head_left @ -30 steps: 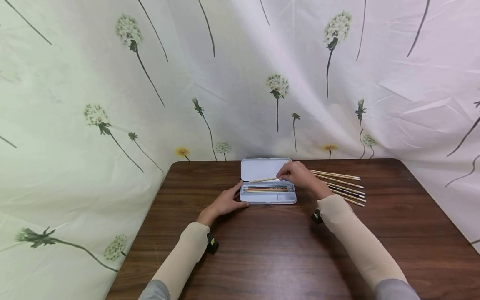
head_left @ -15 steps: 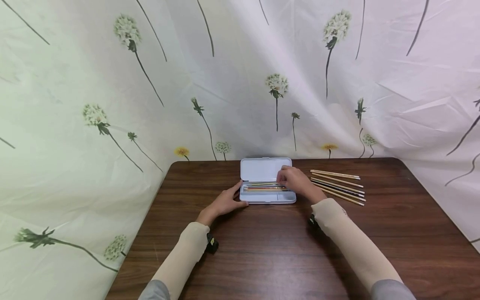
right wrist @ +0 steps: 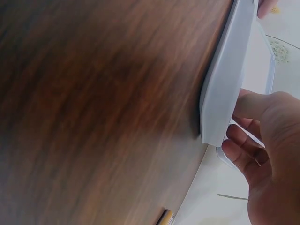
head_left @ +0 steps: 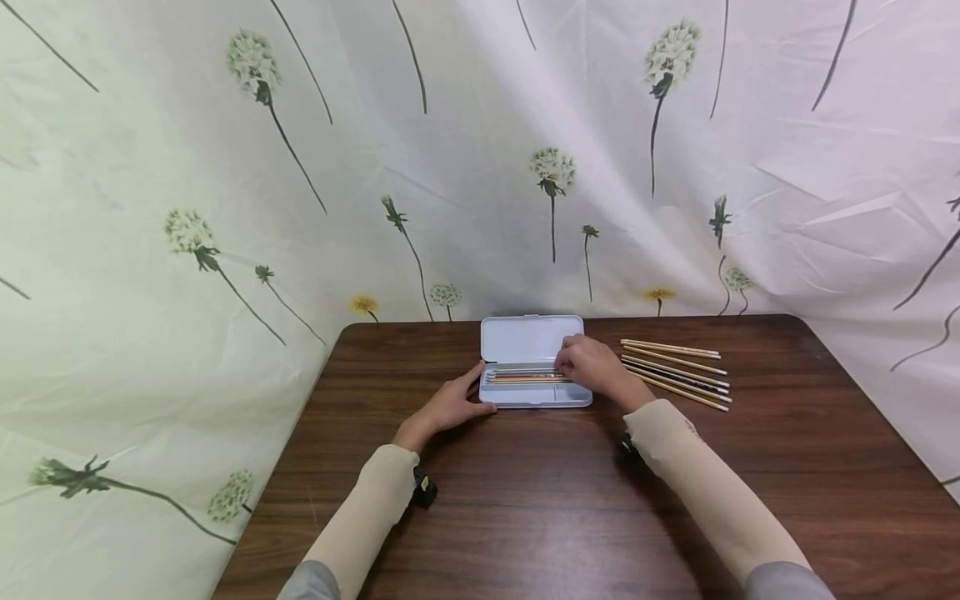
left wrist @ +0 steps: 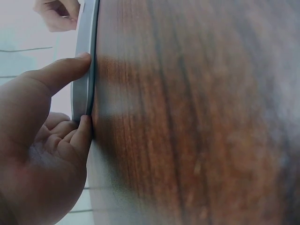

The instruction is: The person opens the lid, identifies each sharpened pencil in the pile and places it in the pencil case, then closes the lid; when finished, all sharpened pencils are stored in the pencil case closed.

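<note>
A white pencil case (head_left: 525,337) lies with its lid folded back near the table's far edge. Several pencils (head_left: 525,379) lie lengthwise in its tray. My left hand (head_left: 448,404) grips the case's left end, with the thumb on the front wall (left wrist: 83,93) and the other fingers around the end. Down inside the tray, my right hand (head_left: 592,367) pinches a pencil (head_left: 517,367) near its right end, along the hinge side. In the right wrist view the case wall (right wrist: 222,84) hides the thumb and index fingertips; the other fingers are loosely bent.
Several more pencils (head_left: 675,377) with white ends lie fanned out on the brown table (head_left: 525,500), right of the case. Behind the table's far edge hangs a pale flower-patterned cloth (head_left: 480,167).
My right hand has lowered the pencil from above the case into the tray and shifted slightly right. During the last half second it has hardly moved. The left hand has stayed put.
</note>
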Demonstrator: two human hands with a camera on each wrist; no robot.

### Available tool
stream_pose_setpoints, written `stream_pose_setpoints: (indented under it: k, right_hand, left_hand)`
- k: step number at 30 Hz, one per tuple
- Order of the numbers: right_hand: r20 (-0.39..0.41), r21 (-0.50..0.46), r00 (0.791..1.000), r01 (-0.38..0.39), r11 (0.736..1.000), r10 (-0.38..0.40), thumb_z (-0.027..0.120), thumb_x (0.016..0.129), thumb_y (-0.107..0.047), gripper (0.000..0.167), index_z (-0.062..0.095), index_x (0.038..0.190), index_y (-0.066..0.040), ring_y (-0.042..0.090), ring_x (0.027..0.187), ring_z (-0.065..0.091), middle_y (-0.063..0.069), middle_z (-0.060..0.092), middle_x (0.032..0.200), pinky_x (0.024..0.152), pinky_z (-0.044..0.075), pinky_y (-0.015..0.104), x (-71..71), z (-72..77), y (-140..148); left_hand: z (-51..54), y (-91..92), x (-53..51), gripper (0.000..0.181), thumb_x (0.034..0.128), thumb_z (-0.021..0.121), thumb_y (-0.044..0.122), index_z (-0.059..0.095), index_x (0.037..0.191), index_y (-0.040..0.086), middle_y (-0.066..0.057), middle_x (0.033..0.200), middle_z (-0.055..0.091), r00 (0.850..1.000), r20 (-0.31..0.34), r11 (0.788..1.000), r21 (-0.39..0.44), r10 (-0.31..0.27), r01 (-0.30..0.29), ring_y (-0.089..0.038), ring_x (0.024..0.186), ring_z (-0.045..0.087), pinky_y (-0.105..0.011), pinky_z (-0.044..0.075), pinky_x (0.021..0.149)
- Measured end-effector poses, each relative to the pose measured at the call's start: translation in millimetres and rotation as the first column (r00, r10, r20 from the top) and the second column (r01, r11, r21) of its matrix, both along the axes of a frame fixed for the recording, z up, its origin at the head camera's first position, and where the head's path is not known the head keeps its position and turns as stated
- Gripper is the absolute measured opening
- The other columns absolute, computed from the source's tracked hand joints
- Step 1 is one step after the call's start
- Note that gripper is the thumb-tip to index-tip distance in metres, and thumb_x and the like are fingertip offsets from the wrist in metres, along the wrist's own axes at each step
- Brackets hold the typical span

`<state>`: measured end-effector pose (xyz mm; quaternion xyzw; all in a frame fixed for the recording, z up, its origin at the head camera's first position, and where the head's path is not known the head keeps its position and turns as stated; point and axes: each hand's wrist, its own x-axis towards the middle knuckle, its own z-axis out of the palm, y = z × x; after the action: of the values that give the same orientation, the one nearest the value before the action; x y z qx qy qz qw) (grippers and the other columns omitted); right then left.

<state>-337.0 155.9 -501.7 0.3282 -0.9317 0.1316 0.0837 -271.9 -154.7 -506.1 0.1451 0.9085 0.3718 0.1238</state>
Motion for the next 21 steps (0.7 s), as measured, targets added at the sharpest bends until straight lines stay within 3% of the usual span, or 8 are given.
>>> stream_pose_setpoints:
  k: [6, 11, 21]
  right_hand:
    - [0.008, 0.001, 1.000, -0.002, 1.000, 0.002, 0.078, 0.094, -0.005, 0.012, 0.085, 0.092, -0.015, 0.016, 0.085, 0.064, -0.001, 0.070, 0.093, 0.073, 0.057, 0.036, -1.2, 0.7, 2.5]
    - [0.024, -0.044, 1.000, -0.003, 0.999, 0.004, 0.077, 0.095, -0.004, 0.011, 0.084, 0.094, -0.012, 0.018, 0.086, 0.067, 0.001, 0.072, 0.094, 0.076, 0.058, 0.039, -1.2, 9.9, 7.3]
    - [0.095, -0.210, 0.995, 0.061, 0.976, -0.041, 0.074, 0.100, -0.009, 0.011, 0.082, 0.105, -0.004, 0.023, 0.089, 0.071, 0.009, 0.079, 0.099, 0.082, 0.059, 0.047, -4.6, 49.4, 40.7]
  left_hand:
    - [-0.8, 0.1, -0.2, 0.095, 0.0998, 0.078, 0.035, 0.020, 0.172, 0.016, -0.013, 0.175, 0.029, 1.000, 0.004, 1.000, 0.004, 0.004, -0.004, -0.030, 0.157, 0.042, -0.048, 0.039, 0.126]
    - [-1.9, -0.4, -0.7, 0.095, 0.0999, 0.077, 0.035, 0.019, 0.172, 0.016, -0.013, 0.176, 0.029, 1.000, 0.002, 1.000, -0.001, 0.004, -0.004, -0.030, 0.157, 0.041, -0.048, 0.039, 0.126]
    - [-2.2, -0.3, -1.2, 0.095, 0.1000, 0.077, 0.036, 0.019, 0.172, 0.017, -0.012, 0.176, 0.028, 1.000, 0.009, 1.000, 0.001, 0.003, -0.003, -0.029, 0.158, 0.039, -0.047, 0.037, 0.127]
